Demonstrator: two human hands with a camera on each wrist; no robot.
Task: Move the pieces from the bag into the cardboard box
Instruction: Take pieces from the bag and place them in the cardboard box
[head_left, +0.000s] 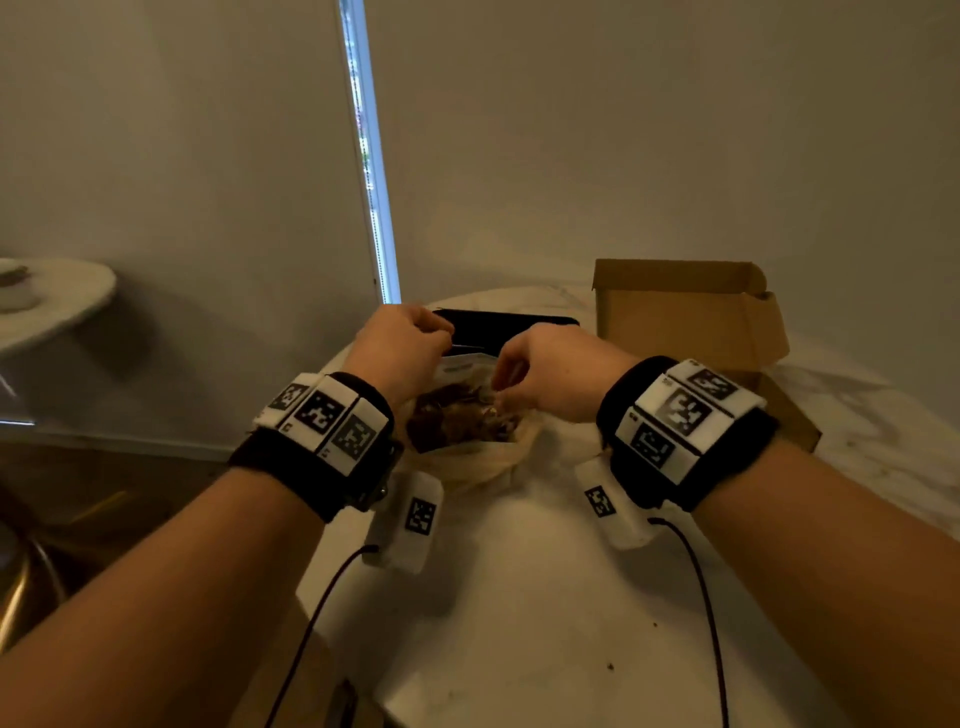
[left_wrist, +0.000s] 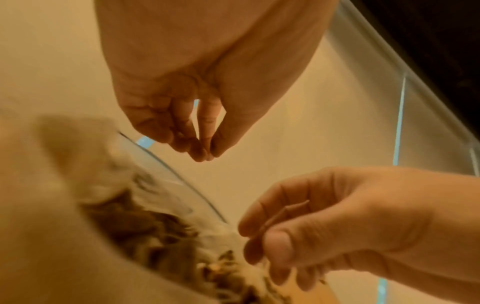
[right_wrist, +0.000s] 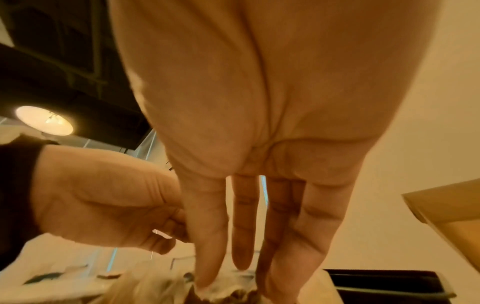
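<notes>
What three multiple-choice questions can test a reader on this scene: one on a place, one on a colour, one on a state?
1. Where does the cardboard box stand, seen from the person?
A. Left of the bag
B. Right of the bag and further back
C. On top of the bag

2. What colour are the pieces in the bag?
A. Blue
B. Green
C. Brown

3. In what state is the cardboard box?
A. Open
B. Taped shut
C. Crushed flat

Answers:
1 B: in the head view the cardboard box stands to the right, behind the bag.
2 C: the pieces look dark brown through the bag.
3 A: its lid stands up and its flaps are spread.
</notes>
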